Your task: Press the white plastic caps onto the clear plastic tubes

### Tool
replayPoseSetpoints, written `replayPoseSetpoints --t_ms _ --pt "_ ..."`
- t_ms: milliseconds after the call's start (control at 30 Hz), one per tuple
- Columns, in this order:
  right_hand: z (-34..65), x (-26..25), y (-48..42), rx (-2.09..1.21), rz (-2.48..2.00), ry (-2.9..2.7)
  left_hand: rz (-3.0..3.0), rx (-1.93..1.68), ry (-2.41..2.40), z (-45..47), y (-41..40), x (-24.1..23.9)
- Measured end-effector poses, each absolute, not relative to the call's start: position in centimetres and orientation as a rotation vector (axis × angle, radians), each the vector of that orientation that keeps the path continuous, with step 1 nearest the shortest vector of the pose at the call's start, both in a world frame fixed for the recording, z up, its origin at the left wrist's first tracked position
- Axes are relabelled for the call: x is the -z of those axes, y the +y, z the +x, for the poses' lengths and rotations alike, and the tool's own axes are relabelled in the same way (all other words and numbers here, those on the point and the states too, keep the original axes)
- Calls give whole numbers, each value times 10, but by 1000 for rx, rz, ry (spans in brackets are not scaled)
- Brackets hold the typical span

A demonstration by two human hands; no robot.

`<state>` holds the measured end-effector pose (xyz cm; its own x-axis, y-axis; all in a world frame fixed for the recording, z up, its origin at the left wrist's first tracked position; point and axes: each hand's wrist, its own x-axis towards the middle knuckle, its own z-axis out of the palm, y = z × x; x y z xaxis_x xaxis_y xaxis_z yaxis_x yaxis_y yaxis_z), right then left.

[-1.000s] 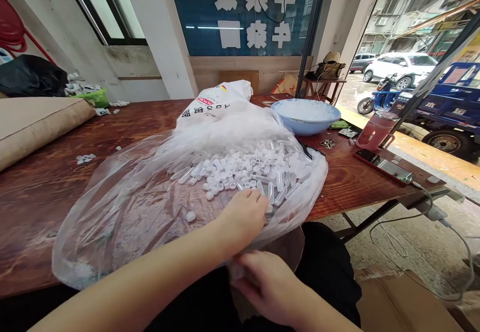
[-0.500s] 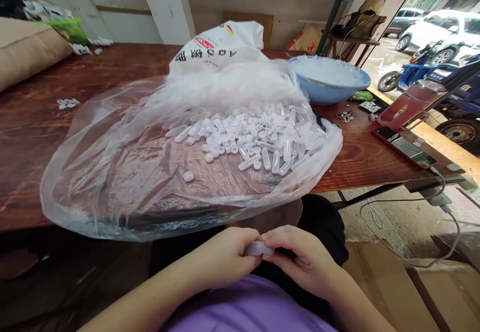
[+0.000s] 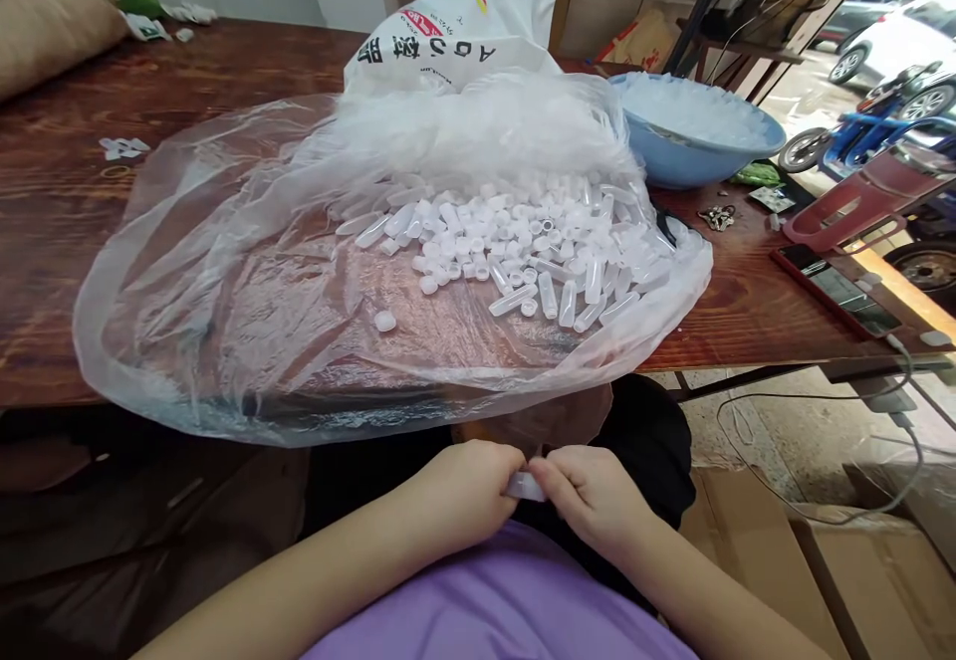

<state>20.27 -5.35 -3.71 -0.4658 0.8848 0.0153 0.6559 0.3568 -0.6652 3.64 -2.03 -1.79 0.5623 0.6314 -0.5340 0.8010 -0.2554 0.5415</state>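
- While both hands are meeting low in the centre of the frame, just above the purple shirt (image 3: 493,605), a pale translucent plastic piece (image 3: 527,486) is lying between them.
- The left hand (image 3: 478,486) is curling its fingers tightly around one end of that piece, hiding much of it.
- The right hand (image 3: 597,491) is bending its fingers inward, with the thumb pressing at the other end; its palm is not showing.
- Because the fingers are covering so much, the view is not revealing whether the piece is a tube alone or a tube with a cap joined to it.
- As for progress, this one piece appears to be midway through handling, and many others seem to be waiting loose.
- Centre frame, hollow plastic tubes (image 3: 568,302) and short white caps (image 3: 485,232) are lying mixed on a clear plastic bag (image 3: 261,312), which is spreading over the worktop (image 3: 45,202) and overhanging its near edge.
- One single cap (image 3: 384,322) is resting apart, left of the pile.
- Upper right, a blue basin (image 3: 676,152) is holding a heap of whitish pieces; whether those are finished is not showing from here.
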Motion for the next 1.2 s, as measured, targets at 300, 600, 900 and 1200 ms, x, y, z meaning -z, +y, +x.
replayPoseSetpoints --t_ms 300,600,900,1200 --pt "191 48 -52 -740 -1319 -2335 2070 276 1155 30 -19 26" --pt "172 55 -43 -628 -1388 -2316 1898 73 1170 24 -20 32" --pt "162 49 -32 -281 -1278 -2455 1747 -91 1139 12 -21 39" --pt "115 -18 22 -126 -1231 -2414 1888 3 1121 -5 -22 6"
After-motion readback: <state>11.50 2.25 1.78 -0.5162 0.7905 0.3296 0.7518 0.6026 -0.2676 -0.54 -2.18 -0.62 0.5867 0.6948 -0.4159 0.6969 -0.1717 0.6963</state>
